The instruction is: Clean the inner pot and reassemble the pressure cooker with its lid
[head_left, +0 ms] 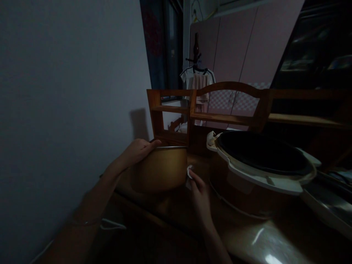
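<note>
Pot: on or just above the surface, near its front edge; left grip clamped on the rim. Cloth: pinched in the right grip, at the pot's right side. Apparently for wiping; rim best held steady, cloth pressed flat. Room: limited by wall at left, cooker at right.

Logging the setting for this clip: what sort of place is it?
Probably a room in a home, perhaps a bedroom, though the light is dim: hanging clothes, pink cabinet doors behind them, and an open-backed wooden shelf unit in front point that way.
</note>
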The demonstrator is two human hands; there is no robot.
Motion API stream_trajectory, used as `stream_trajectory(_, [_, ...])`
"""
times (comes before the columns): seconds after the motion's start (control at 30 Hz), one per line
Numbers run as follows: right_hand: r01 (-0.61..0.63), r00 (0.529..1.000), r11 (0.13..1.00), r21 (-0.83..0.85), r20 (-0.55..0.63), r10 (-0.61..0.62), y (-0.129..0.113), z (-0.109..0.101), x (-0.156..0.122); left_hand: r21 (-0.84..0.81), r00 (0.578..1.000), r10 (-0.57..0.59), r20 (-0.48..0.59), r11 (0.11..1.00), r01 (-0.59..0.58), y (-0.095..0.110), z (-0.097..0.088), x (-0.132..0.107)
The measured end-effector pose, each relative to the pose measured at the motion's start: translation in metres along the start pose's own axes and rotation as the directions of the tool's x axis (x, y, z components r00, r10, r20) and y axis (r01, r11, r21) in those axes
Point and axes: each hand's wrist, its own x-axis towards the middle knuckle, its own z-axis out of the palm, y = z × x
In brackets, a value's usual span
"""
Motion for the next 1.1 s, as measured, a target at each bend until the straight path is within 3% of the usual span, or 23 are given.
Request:
stream_trajectory(0.17, [0.023,1.0,1.0,-0.014,0.0,-0.023,-0.013,0.0,-0.012,0.026,1.0,0.014,-0.011,1.0,-0.014,0.01,0.004,-0.005])
stream_trajectory(0.37, [0.269,0.963,0.944,-0.191,0.081,-0.258,-0.036,0.003,-0.032,0.044,1.0,0.011,-0.027,0.999,-0.01,0.02,0.005,-0.002])
stream_trajectory(0.5, [0.336,0.942,0.919,-0.204,0.071,-0.328,-0.045,0.005,-0.031,0.064,0.999,0.042,-0.034,0.997,-0.039,0.02,0.007,0.001])
stream_trajectory(0.8, [0.18,0.976,0.967,-0.181,-0.089,-0.199,-0.012,-0.006,0.031,0.038,0.996,0.039,-0.079,0.999,-0.036,0.011,0.009,-0.005])
stream_trajectory(1.1, [0.177,0.984,0.984,-0.026,-0.031,-0.178,-0.023,0.016,0.039,0.037,0.995,0.074,-0.068,0.997,-0.071,0.019,0.01,-0.004])
